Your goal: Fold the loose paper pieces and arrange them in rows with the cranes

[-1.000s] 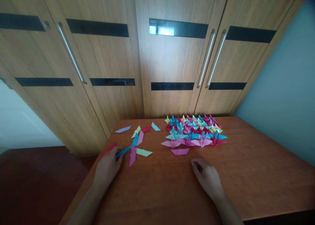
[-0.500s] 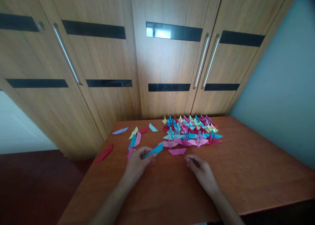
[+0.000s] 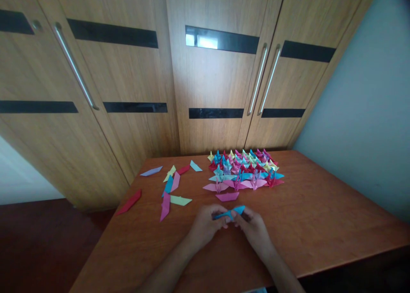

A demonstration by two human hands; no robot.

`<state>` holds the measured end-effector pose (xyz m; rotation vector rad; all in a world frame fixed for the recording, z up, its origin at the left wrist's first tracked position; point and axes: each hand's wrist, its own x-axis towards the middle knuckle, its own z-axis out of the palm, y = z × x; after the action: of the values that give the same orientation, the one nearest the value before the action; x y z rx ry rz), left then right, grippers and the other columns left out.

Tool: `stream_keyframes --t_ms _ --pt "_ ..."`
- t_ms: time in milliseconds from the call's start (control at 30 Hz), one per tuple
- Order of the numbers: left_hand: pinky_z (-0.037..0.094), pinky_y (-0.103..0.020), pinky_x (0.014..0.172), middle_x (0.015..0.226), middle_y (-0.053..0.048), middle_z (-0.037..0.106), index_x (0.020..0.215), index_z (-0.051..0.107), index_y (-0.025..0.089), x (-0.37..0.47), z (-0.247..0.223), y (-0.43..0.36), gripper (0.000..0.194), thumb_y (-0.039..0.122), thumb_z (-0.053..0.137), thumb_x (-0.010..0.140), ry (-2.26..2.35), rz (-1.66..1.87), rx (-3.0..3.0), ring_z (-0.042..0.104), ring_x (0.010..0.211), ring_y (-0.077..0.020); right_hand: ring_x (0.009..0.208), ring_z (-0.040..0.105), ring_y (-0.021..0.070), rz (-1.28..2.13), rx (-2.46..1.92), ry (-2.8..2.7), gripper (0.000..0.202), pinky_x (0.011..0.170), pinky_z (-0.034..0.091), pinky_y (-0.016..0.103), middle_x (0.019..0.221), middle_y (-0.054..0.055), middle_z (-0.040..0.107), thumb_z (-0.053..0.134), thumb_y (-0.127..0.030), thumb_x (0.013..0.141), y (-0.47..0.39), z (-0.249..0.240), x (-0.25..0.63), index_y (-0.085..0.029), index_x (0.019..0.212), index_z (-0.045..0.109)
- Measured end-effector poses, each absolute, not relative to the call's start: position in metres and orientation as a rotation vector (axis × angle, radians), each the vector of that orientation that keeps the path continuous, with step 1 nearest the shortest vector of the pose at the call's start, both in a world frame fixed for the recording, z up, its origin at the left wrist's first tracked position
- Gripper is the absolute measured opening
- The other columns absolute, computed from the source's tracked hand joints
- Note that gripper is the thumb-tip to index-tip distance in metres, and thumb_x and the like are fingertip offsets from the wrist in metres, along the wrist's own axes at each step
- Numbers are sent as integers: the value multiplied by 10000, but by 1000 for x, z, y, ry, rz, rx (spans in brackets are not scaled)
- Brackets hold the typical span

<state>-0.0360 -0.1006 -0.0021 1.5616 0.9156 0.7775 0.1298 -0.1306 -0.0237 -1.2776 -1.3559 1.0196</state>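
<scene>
A folded blue paper piece (image 3: 238, 209) is held between both hands above the near middle of the table. My left hand (image 3: 209, 222) pinches its left end, and my right hand (image 3: 251, 227) grips the right part between thumb and fingers. The fingertips of the two hands almost meet, hiding some of the paper. Just beyond them lies a flat magenta folded paper (image 3: 227, 197). Behind that stand several rows of colourful origami cranes (image 3: 245, 171) with wings spread, packed close together.
Several flat folded papers lie on the table's left side, among them a green one (image 3: 180, 200), a magenta one (image 3: 165, 206) and a red one (image 3: 130, 202) near the left edge. A wooden wardrobe (image 3: 211, 83) stands behind the brown table (image 3: 320, 212).
My left hand has moved right and nearer with the blue paper. My right hand has come leftward and taken hold of its other end. The green paper is now uncovered; the view shifted slightly.
</scene>
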Motion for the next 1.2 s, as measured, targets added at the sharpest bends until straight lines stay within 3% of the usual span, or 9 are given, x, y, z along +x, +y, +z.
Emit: stream_keyframes --t_ms 133,333,500,667,933,1200 --pt "463 -240 598 783 -49 684 860 677 140 -42 -3 -101 237 345 593 775 898 735 1522 597 630 -138 597 538 140 1040 -1298 -1360 430 537 413 227 645 17 610 518 -573 787 -131 -19 137 -168 693 628" --pt "470 -244 596 704 -42 671 801 633 142 -67 -10 -95 215 346 569 782 1023 808 1539 593 591 -133 595 546 153 872 -1511 -1226 472 528 406 231 675 38 626 479 -592 797 -113 -16 186 -145 771 629" --pt "463 -245 599 698 -35 667 822 623 152 -80 -14 -93 209 340 533 805 1080 823 1612 602 611 -142 672 605 200 628 -1957 -1404 449 612 432 272 690 52 653 455 -587 788 -92 -22 228 -181 698 624" --pt "452 -247 612 719 -27 674 827 628 168 -79 -16 -95 179 293 503 806 1075 798 1703 616 640 -147 805 632 298 359 -2466 -1441 431 637 449 366 830 95 671 457 -636 754 -90 -14 223 -241 787 626" --pt "442 -246 615 712 -27 681 809 636 172 -77 -7 -99 179 270 487 796 1114 721 1753 610 638 -152 813 640 292 288 -2550 -1446 435 667 466 394 855 104 666 408 -621 802 -86 -11 208 -233 909 574" --pt "431 -242 610 731 -31 688 825 641 175 -78 -5 -100 190 286 488 806 1123 701 1782 609 649 -156 809 639 278 288 -2536 -1454 427 668 464 385 851 89 663 411 -632 797 -80 -8 204 -247 889 570"
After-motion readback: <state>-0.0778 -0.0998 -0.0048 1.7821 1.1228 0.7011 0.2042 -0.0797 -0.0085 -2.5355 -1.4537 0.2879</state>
